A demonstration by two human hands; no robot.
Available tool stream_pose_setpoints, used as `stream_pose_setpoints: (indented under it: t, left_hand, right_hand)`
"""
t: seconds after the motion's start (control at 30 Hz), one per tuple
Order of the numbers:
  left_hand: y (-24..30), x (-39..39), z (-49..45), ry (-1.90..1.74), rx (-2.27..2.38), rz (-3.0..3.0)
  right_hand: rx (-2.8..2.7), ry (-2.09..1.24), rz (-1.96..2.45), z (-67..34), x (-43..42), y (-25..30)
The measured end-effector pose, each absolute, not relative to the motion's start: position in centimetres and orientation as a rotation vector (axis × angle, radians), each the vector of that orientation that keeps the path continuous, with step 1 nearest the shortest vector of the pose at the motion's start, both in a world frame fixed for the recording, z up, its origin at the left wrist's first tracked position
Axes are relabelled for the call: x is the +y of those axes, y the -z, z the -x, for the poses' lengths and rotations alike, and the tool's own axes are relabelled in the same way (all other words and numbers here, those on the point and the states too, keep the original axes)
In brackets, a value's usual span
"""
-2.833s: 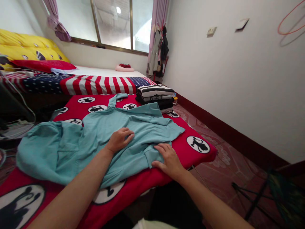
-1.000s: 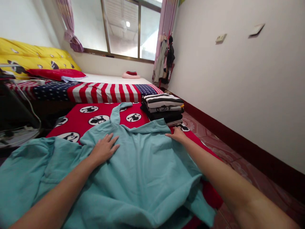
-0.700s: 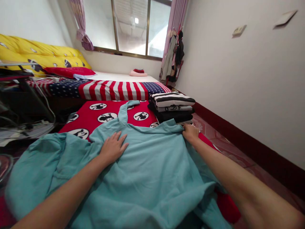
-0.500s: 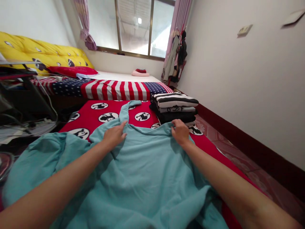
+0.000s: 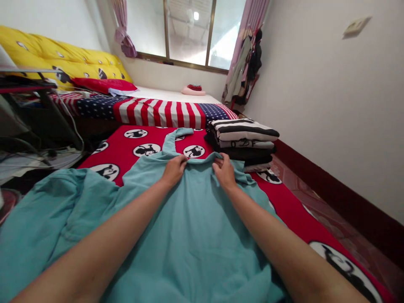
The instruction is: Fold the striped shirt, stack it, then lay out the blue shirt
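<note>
A teal shirt lies spread over the red cartoon-print cover in front of me. My left hand and my right hand sit close together at the shirt's far edge. Each hand has its fingers curled over that edge and pinches the cloth. A narrow teal strip of the shirt reaches past my hands toward the far end of the cover. My forearms stretch across the shirt's middle and hide part of it.
A stack of folded clothes, striped on top, stands just right of my hands. Behind it lies a flag-print bed with yellow bedding. Cables and a dark stand fill the left side. A white wall runs along the right.
Both hands have slid toward each other along the shirt's far edge. The right hand came in from the shirt's right corner, the left lifted off the flat cloth, and both closed on the edge.
</note>
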State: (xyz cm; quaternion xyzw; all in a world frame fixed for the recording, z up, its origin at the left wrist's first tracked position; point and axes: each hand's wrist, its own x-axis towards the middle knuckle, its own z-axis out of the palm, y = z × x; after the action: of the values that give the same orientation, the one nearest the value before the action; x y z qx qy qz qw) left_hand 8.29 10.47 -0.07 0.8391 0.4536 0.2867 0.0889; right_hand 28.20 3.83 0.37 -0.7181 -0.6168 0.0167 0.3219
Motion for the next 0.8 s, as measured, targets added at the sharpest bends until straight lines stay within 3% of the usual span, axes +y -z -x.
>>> stream_pose_setpoints:
  t: [0.13,0.33,0.5,0.6,0.8]
  left_hand:
    - [1.6,9.8,-8.6,-0.707,1.173,-2.607]
    - [0.9,7.5,-4.9,-0.548,1.084,-2.676]
    - [-2.3,8.2,3.0,-0.891,1.684,-2.380]
    - [-3.2,10.1,6.7,-0.750,1.943,-2.163]
    - [-3.3,11.7,7.0,-0.532,1.836,-2.193]
  right_hand:
    - [-1.912,-0.003,1.759,-26.7,3.0,1.9]
    - [-2.131,0.140,1.965,-26.4,3.1,2.2]
    - [-2.119,0.163,1.987,-26.2,3.1,2.1]
    - [-2.105,0.169,1.993,-26.1,3.0,2.2]
    - [-2.112,0.188,1.989,-26.4,3.1,2.4]
